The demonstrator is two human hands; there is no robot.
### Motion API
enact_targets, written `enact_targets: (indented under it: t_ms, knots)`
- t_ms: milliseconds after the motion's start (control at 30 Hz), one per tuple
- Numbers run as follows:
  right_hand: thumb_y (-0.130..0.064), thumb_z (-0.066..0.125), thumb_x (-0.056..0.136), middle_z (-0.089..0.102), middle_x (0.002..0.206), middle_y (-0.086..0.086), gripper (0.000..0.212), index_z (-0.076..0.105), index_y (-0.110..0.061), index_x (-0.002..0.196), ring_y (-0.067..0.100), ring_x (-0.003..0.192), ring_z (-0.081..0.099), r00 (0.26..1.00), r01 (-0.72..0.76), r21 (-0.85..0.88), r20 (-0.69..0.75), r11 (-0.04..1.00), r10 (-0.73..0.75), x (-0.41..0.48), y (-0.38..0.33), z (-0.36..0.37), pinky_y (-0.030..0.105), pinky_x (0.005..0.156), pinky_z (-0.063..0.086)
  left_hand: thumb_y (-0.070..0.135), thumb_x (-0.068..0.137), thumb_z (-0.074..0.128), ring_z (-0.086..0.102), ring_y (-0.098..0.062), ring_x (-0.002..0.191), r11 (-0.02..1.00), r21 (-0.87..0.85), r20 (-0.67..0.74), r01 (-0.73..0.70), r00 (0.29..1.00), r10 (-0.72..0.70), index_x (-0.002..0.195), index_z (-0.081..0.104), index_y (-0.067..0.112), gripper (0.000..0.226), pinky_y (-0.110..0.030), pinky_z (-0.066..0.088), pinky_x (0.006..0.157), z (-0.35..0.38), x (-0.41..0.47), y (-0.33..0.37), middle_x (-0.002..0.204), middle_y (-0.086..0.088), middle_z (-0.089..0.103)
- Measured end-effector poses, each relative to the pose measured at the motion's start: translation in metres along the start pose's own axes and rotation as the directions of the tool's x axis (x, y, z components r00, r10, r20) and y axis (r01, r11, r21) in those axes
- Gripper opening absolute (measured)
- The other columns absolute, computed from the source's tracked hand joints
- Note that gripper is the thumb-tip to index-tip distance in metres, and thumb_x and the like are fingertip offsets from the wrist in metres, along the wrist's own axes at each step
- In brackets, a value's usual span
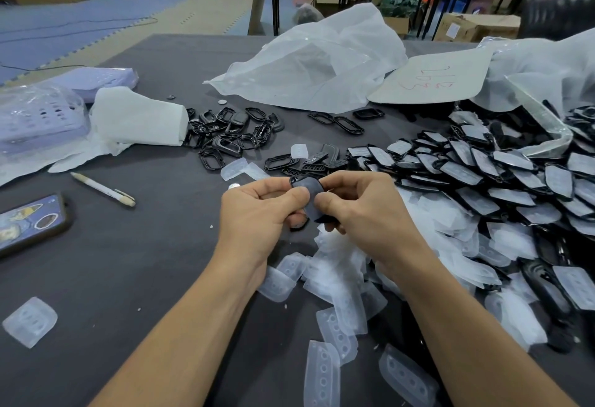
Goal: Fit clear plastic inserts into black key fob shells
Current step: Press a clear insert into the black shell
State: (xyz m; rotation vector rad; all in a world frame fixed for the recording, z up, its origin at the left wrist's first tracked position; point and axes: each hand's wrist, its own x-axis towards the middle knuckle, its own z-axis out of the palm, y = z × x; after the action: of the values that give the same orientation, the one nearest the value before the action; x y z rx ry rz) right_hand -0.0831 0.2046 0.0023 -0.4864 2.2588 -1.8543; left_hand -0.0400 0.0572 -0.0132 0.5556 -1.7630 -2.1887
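Both hands hold one black key fob shell (309, 195) above the dark table (154, 245), a clear insert lying in its face. My left hand (257, 210) grips its left side, thumb pressed on the front. My right hand (360, 210) pinches its right side with the thumb on the insert. Loose clear plastic inserts (338, 281) lie heaped under and in front of my hands. Empty black shells (225, 136) are piled beyond my left hand. Shells with inserts in them (502, 175) spread in rows to the right.
A pen (103, 189) and a phone (29, 223) lie at the left. A lilac plastic-wrapped box (38, 117) and white wrapping (138, 117) sit at the far left. White plastic bags (315, 62) and a cardboard sheet (431, 78) lie at the back. One insert (30, 321) lies alone at the near left.
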Motion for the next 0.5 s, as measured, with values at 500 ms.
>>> enact_targets:
  t_ms: [500]
  knots:
    - [-0.008, 0.079, 0.084, 0.075, 0.067, 0.000, 0.014, 0.078, -0.021, 0.078, 0.008, 0.055, 0.065, 0.993, 0.024, -0.029, -0.115, 0.999, -0.027, 0.0039, 0.0060, -0.0028, 0.024, 0.060, 0.050, -0.001, 0.087, 0.075, 0.058, -0.015, 0.053, 1.000, 0.014, 0.065, 0.004, 0.998, -0.005, 0.094, 0.074, 0.002, 0.008, -0.024, 0.057, 0.057, -0.0002, 0.0024, 0.0024, 0.068, -0.011, 0.072]
